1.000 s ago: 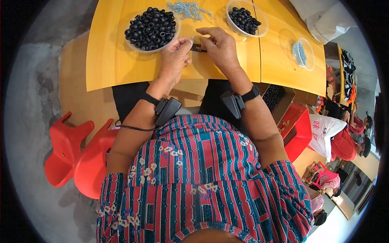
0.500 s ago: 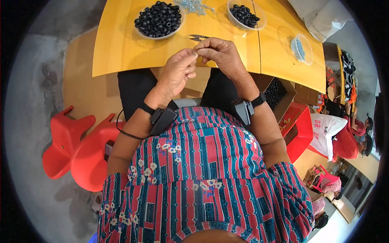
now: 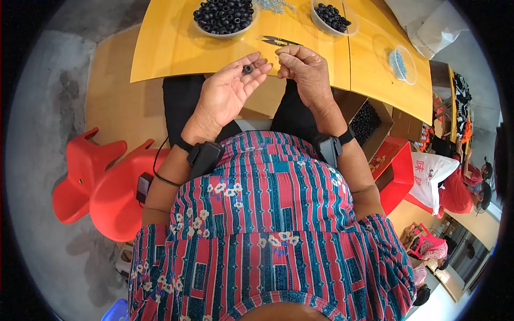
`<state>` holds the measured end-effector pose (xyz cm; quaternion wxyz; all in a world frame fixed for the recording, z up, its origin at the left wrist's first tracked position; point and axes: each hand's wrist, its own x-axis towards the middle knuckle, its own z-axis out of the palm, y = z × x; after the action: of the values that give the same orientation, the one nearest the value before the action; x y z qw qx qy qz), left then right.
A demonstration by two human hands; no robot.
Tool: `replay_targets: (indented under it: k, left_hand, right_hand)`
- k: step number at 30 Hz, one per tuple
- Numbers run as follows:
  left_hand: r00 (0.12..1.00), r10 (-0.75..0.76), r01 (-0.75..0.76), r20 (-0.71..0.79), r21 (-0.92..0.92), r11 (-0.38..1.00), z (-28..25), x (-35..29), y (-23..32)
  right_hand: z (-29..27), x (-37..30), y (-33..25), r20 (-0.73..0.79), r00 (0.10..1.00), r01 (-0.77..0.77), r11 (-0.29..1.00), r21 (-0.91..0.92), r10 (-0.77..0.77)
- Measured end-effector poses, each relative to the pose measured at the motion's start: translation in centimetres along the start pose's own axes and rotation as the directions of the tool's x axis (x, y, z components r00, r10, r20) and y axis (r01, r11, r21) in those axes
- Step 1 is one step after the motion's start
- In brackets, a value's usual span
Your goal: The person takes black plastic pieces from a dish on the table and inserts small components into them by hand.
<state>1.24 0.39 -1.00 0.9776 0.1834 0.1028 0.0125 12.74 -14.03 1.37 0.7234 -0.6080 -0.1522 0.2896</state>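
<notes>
My left hand (image 3: 227,88) is turned palm up over the table's front edge and cradles one black bead (image 3: 247,69) on its fingers, with the bead's round hole showing. Just to the right, my right hand (image 3: 303,69) has thumb and forefinger pinched together. A tiny pale thing (image 3: 277,56) shows at those fingertips, too small to name. The two hands are slightly apart. Beyond the right fingertips, thread snips (image 3: 279,41) with dark blades lie on the yellow table (image 3: 171,51).
A clear bowl (image 3: 227,35) of black beads stands far left, beside loose pale-blue pieces (image 3: 274,5). Another bowl (image 3: 350,31) holds black parts; a right-hand tub (image 3: 409,75) holds blue pieces. Below the table sits a bead-filled box (image 3: 369,125). Red chairs (image 3: 115,198) stand left; people are at right.
My hands have separated from their shared pinch. The left hand has turned palm up, showing the black bead; the right has shifted slightly right. The whole view has shifted a little.
</notes>
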Motion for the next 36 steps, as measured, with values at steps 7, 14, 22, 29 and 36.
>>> replay_targets:
  k: [7,14,22,29,36]
  left_hand:
    - [0.995,0.049,-0.064,0.085,0.183,0.981,0.8,-0.1,0.1]
    - [0.995,0.087,-0.099,0.052,0.303,0.948,1.5,-0.4,0.2]
    - [0.989,0.129,-0.136,0.065,0.115,0.984,1.2,-0.8,0.2]
    - [0.994,0.07,-0.069,0.088,-0.02,0.997,0.9,-0.9,0.0]
    - [0.997,0.037,-0.033,0.061,-0.062,0.998,1.1,-0.9,-0.3]
  right_hand:
    - [0.0,0.1,-0.3,-0.004,0.999,0.041,0.999,0.002,-0.041]
    - [0.0,-0.2,-0.6,-0.009,0.999,0.049,0.999,0.003,-0.049]
    - [0.3,-0.4,-1.1,-0.014,0.999,0.049,0.994,0.094,-0.048]
    - [0.5,-0.6,-1.7,0.013,0.999,0.051,0.994,0.095,-0.052]
    - [1.2,-0.8,-2.0,0.048,0.997,0.049,0.995,0.089,-0.053]
